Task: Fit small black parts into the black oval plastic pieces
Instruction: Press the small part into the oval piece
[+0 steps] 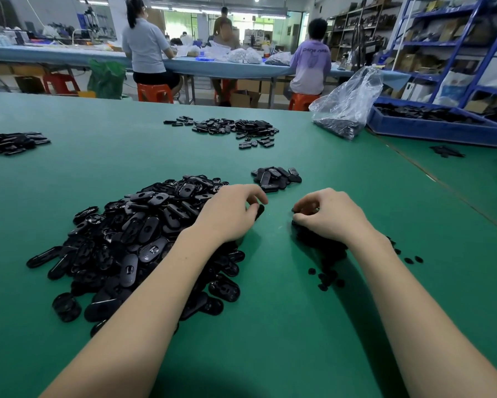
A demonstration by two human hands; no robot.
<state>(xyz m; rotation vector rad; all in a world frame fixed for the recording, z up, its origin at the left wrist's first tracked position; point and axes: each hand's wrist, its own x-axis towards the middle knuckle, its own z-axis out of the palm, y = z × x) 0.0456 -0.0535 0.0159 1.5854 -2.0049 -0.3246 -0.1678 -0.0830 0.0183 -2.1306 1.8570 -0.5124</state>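
My left hand pinches one oval piece; my right hand, beside it, curls over small parts, so I line up the recess first.

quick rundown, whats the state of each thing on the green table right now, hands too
left hand: curled, pinching one black oval piece at the fingertips
right hand: curled over the small black parts, what it holds is hidden
big pile of oval pieces: loose heap, under the left forearm
small stack of ovals: set apart beyond the hands
plastic bag: open, slumped, dark parts inside
blue bin: filled with black pieces
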